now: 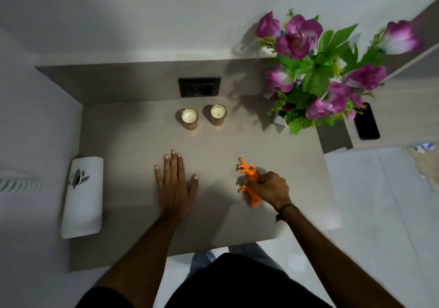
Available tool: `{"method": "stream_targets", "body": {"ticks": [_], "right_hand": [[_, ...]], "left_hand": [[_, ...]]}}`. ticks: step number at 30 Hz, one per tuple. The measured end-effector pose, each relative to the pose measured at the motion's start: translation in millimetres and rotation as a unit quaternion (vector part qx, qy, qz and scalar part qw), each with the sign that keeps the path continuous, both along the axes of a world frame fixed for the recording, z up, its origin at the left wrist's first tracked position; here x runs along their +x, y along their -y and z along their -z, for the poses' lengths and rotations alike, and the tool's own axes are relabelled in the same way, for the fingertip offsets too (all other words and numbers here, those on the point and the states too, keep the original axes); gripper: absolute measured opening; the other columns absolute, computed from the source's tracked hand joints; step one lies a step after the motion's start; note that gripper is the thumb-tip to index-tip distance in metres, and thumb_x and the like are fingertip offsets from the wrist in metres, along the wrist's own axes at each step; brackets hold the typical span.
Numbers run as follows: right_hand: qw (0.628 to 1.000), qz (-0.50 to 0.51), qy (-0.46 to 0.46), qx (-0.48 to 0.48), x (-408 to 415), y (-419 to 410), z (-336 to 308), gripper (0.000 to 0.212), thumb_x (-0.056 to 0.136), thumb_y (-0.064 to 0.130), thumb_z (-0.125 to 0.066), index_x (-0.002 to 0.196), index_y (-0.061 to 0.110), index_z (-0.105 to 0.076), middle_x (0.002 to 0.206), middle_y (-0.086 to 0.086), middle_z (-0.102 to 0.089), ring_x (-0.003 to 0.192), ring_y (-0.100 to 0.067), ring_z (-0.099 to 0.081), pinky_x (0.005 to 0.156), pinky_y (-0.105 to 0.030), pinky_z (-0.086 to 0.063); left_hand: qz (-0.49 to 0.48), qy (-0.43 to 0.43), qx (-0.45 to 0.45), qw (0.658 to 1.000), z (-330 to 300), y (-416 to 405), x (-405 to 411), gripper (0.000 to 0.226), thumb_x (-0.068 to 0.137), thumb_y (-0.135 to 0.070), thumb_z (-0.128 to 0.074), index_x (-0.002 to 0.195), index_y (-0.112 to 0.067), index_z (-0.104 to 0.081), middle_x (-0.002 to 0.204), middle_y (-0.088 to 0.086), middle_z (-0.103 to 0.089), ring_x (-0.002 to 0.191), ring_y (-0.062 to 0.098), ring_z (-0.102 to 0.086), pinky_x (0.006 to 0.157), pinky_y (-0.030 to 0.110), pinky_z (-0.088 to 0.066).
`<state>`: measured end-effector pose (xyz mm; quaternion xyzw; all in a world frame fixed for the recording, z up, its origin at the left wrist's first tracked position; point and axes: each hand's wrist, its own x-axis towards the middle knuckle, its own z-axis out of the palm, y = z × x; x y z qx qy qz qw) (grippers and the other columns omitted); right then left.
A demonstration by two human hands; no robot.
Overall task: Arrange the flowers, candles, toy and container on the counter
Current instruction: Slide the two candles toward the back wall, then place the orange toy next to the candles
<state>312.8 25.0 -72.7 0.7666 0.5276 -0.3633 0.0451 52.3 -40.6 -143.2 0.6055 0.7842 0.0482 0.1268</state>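
Near the front right part of the counter, the right hand is closed around the middle of an orange plastic toy animal, fingers wrapped over its body so that head and legs stick out on both sides of the fist. Whether its feet touch the surface I cannot tell; the toy is a little blurred. It looks light and stiff, moulded in 1 piece, with thin legs that would be the weak spots, so the trunk is the sensible place to hold it, as now. It seems unlikely to slip from a full grasp like this.

The left hand lies flat and empty on the counter, fingers spread, well apart from the toy.

Further back, 2 glass-jar candles stand upright side by side, near the back edge and below a dark wall socket. They look heavier and breakable, best taken around the glass wall. At the back right corner stands a bunch of purple artificial flowers; its pot is mostly hidden by leaves. It looks top-heavy, so holding low would be wise. A black phone lies beyond them on the right.

By the left edge rests a white container with a dark emblem. The counter is smooth, matte beige, set into a white-walled corner with pale floor tiles.
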Motion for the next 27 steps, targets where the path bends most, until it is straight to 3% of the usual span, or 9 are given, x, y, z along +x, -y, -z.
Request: {"method": "stream_targets", "body": {"ticks": [5, 8, 13, 18, 23, 25, 27], "right_hand": [[0.988, 0.129, -0.084, 0.0, -8, -1, 7, 0.045, 0.062, 0.059, -0.083, 0.077, 0.017, -0.072, 0.082, 0.001, -0.073, 0.095, -0.023, -0.07, 0.081, -0.032, -0.054], [0.974, 0.181, -0.092, 0.096, -24, -30, -3, 0.039, 0.061, 0.049, -0.085, 0.082, 0.02, -0.07, 0.079, 0.005, -0.068, 0.095, -0.024, -0.07, 0.078, -0.03, -0.052], [0.949, 0.131, -0.074, 0.276, -56, -110, -24, 0.031, 0.084, 0.047, -0.069, 0.073, 0.02, -0.058, 0.071, -0.001, -0.069, 0.083, -0.033, -0.071, 0.073, -0.033, -0.053], [0.958, 0.075, -0.034, 0.273, -65, -157, -9, 0.046, 0.096, 0.049, -0.053, 0.095, 0.005, -0.063, 0.09, -0.019, -0.075, 0.092, -0.042, -0.069, 0.082, -0.047, -0.055], [0.964, 0.078, -0.043, 0.25, -54, -153, -5, 0.058, 0.081, 0.05, -0.072, 0.112, 0.002, -0.059, 0.108, -0.021, -0.07, 0.106, -0.041, -0.064, 0.089, -0.046, -0.054], [0.957, 0.077, -0.026, 0.28, -47, -135, -10, 0.061, 0.076, 0.05, -0.078, 0.11, 0.002, -0.06, 0.108, -0.019, -0.068, 0.103, -0.039, -0.063, 0.086, -0.043, -0.053], [0.935, 0.075, -0.034, 0.345, -39, -100, -11, 0.052, 0.078, 0.048, -0.071, 0.104, 0.005, -0.058, 0.102, -0.015, -0.065, 0.096, -0.037, -0.062, 0.08, -0.04, -0.049]], "left_hand": [[0.003, -0.007, -0.009, 1.0, -6, 1, 1, 0.079, 0.104, -0.054, -0.034, 0.167, -0.007, -0.022, 0.178, 0.013, -0.019, 0.166, 0.033, -0.018, 0.134, 0.06, -0.017], [0.001, -0.005, 0.011, 1.0, -5, 0, 0, 0.08, 0.102, -0.055, -0.031, 0.166, -0.007, -0.025, 0.177, 0.014, -0.023, 0.165, 0.033, -0.021, 0.133, 0.06, -0.019], [0.009, -0.004, 0.02, 1.0, 3, -1, -4, 0.082, 0.102, -0.059, -0.033, 0.165, -0.007, -0.028, 0.176, 0.014, -0.025, 0.165, 0.033, -0.022, 0.134, 0.058, -0.019], [0.012, -0.013, 0.012, 1.0, 7, -2, -4, 0.083, 0.102, -0.06, -0.038, 0.165, -0.008, -0.026, 0.176, 0.016, -0.023, 0.165, 0.035, -0.019, 0.133, 0.061, -0.019], [0.003, -0.004, 0.02, 1.0, 9, -3, -4, 0.084, 0.101, -0.06, -0.039, 0.166, -0.009, -0.024, 0.177, 0.014, -0.022, 0.166, 0.033, -0.017, 0.133, 0.061, -0.018], [0.005, -0.004, 0.025, 1.0, 9, -2, -5, 0.084, 0.101, -0.06, -0.039, 0.166, -0.009, -0.024, 0.177, 0.014, -0.022, 0.166, 0.033, -0.018, 0.133, 0.06, -0.018], [0.011, -0.007, 0.03, 0.999, 7, -1, -4, 0.084, 0.102, -0.059, -0.04, 0.166, -0.008, -0.024, 0.177, 0.014, -0.023, 0.166, 0.033, -0.019, 0.133, 0.06, -0.019]]}}
